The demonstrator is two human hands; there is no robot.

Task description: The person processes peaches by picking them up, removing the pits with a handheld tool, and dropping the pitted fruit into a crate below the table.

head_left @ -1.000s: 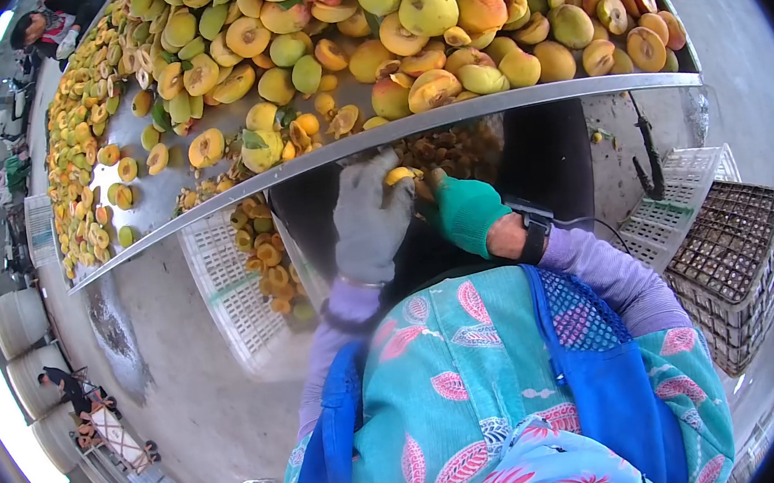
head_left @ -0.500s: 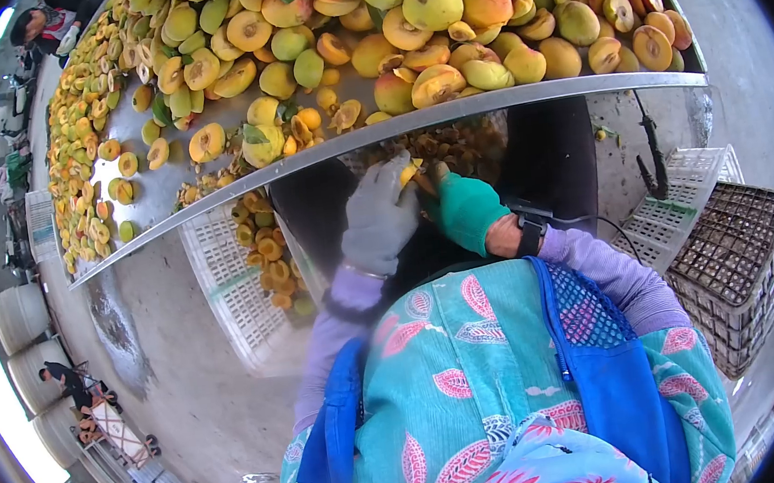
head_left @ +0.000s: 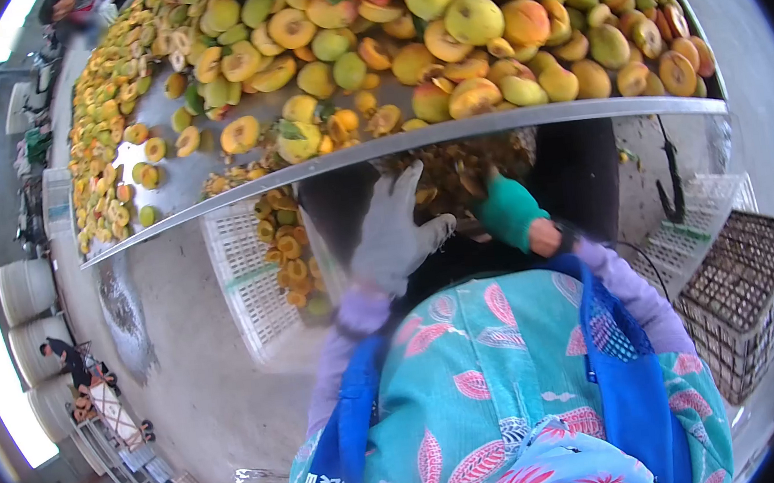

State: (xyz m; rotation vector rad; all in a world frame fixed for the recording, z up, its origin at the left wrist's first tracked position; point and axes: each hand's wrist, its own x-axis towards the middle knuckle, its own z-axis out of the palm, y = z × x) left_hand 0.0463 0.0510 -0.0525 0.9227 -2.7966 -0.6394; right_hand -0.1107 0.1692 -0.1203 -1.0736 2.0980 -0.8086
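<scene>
My left hand (head_left: 395, 231), in a pale grey glove, is spread with fingers and thumb apart, below the metal rim (head_left: 395, 138) of the fruit table. Nothing is in it. Beside it on the right is my right hand (head_left: 510, 213) in a green glove, with fingers curled; what it holds, if anything, is blurred. Beneath and beyond both hands lies a heap of brownish fruit scraps (head_left: 464, 165). Whole and halved yellow-orange fruits (head_left: 474, 19) cover much of the table above.
A white crate (head_left: 255, 284) with halved fruit stands at left below the table. Another white crate (head_left: 698, 218) and a dark-topped crate (head_left: 741, 284) are at right. Two other people are in the left background, one at the top (head_left: 79, 8), one lower (head_left: 67, 355).
My left hand has opened and no longer has the yellow fruit piece at its fingers. My right hand has moved away from it to the right. The whole view has shifted slightly.
</scene>
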